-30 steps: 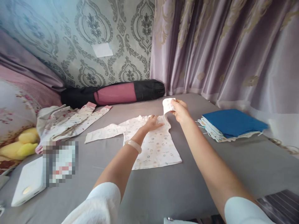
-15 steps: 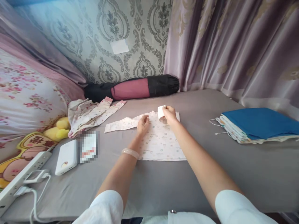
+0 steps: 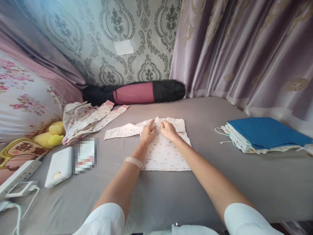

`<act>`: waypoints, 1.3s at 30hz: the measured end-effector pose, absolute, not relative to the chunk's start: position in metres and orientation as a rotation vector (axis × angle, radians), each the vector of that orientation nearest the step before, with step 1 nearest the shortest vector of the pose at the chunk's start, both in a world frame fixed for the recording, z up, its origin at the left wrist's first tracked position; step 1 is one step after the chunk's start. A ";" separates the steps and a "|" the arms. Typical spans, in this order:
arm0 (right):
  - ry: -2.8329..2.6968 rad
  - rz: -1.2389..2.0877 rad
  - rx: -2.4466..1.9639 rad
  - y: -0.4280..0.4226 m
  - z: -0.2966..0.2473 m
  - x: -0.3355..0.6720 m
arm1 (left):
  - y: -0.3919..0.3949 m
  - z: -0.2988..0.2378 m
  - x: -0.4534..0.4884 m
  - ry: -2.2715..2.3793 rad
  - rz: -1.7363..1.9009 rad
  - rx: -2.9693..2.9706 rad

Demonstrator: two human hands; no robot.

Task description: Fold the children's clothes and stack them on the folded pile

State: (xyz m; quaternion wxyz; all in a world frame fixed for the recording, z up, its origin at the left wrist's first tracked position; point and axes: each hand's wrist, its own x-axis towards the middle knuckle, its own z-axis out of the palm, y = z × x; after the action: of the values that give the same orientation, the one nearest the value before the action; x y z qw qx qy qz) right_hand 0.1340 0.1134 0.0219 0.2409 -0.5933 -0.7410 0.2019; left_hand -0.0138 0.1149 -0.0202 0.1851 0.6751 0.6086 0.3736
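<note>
Grey cloth, the bed sheet [image 3: 154, 199], gives me a broad, mostly smooth surface to work on from this end. On it, in front of me, lies the pale printed shirt [image 3: 164, 158], collar away from me, hem toward me. A heap of printed clothes [image 3: 89, 122] sits well to the left and a blue-topped cloth stack [image 3: 266, 132] well to the right, so neither crowds my elbows. The shirt's left-hand sleeve [image 3: 122, 131] stretches out flat; the other sleeve [image 3: 179, 126] is turned in across the chest. I'd judge the step to be laying that inward sleeve level, with its fold straight down the side. The left hand [image 3: 149, 132] rests beside the collar, fingers loosely bent; the right hand [image 3: 168, 130] is more curled, over the sleeve. Whether either pinches fabric, I cannot tell. Best to press lightly with the left, smooth outward with the right, and leave no ripple at the cuff, which the fingers hide.
</note>
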 end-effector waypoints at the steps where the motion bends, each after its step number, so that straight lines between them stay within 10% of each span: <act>1: -2.089 0.475 -1.633 0.111 0.021 0.137 | 0.116 -0.022 -0.014 1.714 1.047 1.926; 39: -1.462 0.475 -2.209 0.184 -0.001 0.241 | 0.116 -0.030 -0.015 1.816 1.165 1.943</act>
State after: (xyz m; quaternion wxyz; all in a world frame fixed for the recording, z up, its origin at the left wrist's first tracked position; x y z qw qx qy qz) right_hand 0.2412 0.1844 -0.0009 0.2235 -0.8000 -0.5295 0.1720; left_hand -0.0150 0.1155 -0.0302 0.1190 0.6644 0.6210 0.3983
